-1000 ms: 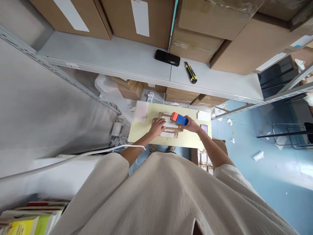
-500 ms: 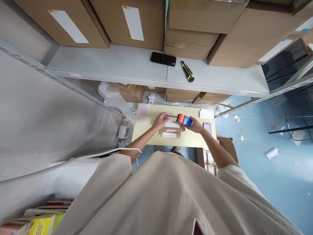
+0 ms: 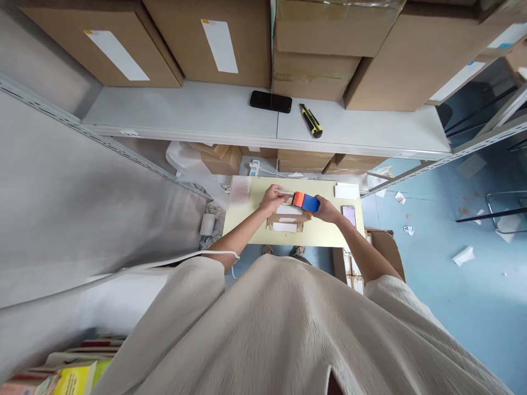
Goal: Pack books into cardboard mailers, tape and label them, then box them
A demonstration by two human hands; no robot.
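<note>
My right hand is closed around the back end of a blue and orange tape dispenser, held over the pale yellow table. To its left, my left hand pinches the end of a pale strip of tape that stretches across to the dispenser's orange front. Below both hands lie small cardboard boxes with white labels. The dispenser and my left hand partly cover the far side of these boxes.
A shelf crosses above the table, carrying large cartons, a black phone and a yellow-black box cutter. On the table's right lie white papers and another phone. An open carton stands at the right.
The dispenser has shifted slightly left and turned more level. My left hand has risen a little, and the strip between it and the dispenser now shows edge-on. The view has shifted slightly.
</note>
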